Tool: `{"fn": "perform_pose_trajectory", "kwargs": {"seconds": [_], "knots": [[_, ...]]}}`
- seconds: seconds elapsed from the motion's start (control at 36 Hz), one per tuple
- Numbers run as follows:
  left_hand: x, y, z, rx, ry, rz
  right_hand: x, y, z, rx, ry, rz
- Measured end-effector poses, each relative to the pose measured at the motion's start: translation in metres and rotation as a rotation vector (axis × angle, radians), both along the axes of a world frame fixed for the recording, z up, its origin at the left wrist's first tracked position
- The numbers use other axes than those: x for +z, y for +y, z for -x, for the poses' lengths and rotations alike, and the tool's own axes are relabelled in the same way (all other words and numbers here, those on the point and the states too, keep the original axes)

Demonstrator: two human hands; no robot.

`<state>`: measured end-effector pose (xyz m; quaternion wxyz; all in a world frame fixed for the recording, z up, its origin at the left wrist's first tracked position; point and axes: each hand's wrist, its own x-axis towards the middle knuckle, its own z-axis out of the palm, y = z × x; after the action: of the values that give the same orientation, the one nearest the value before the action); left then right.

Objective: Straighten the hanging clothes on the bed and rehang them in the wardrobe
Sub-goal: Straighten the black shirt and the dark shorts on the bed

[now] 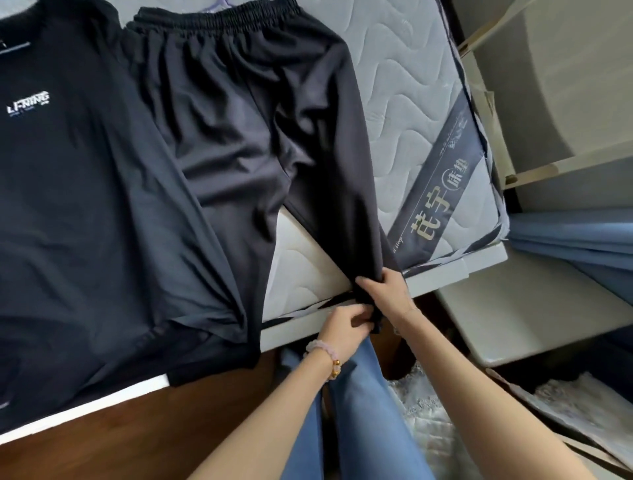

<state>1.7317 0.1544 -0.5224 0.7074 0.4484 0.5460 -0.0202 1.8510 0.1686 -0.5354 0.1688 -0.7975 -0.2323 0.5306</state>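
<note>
A pair of black trousers (246,137) lies spread on the quilted mattress (404,102), elastic waistband at the top, legs running down over the near edge. My right hand (383,291) grips the cuff of the right trouser leg at the mattress edge. Just below it, my left hand (342,325), with a bead bracelet on the wrist, pinches the same cuff. A black T-shirt (68,205) with a white logo lies flat to the left, partly overlapping the trousers. A bit of a purple hanger (222,2) shows above the waistband.
White wardrobe shelves (548,164) stand to the right, with folded blue fabric (575,236) on one shelf. A white bedside unit (513,308) sits below. The brown wood bed frame (137,428) runs along the near side. My legs in blue jeans (359,411) stand beside a pale rug (428,428).
</note>
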Motion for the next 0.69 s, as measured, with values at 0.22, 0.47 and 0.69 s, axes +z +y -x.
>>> {"fn": "perform_pose_trajectory", "kwargs": {"seconds": [0.22, 0.47, 0.69], "knots": [[-0.039, 0.013, 0.017, 0.235, 0.176, -0.010, 0.003, -0.015, -0.068, -0.238, -0.019, 0.018], [-0.079, 0.050, -0.035, 0.372, 0.222, 0.162, 0.001, -0.018, -0.117, 0.032, -0.373, 0.053], [-0.067, 0.058, -0.042, 0.589, 0.119, 0.189, -0.023, -0.037, -0.151, 0.098, -0.426, 0.330]]}}
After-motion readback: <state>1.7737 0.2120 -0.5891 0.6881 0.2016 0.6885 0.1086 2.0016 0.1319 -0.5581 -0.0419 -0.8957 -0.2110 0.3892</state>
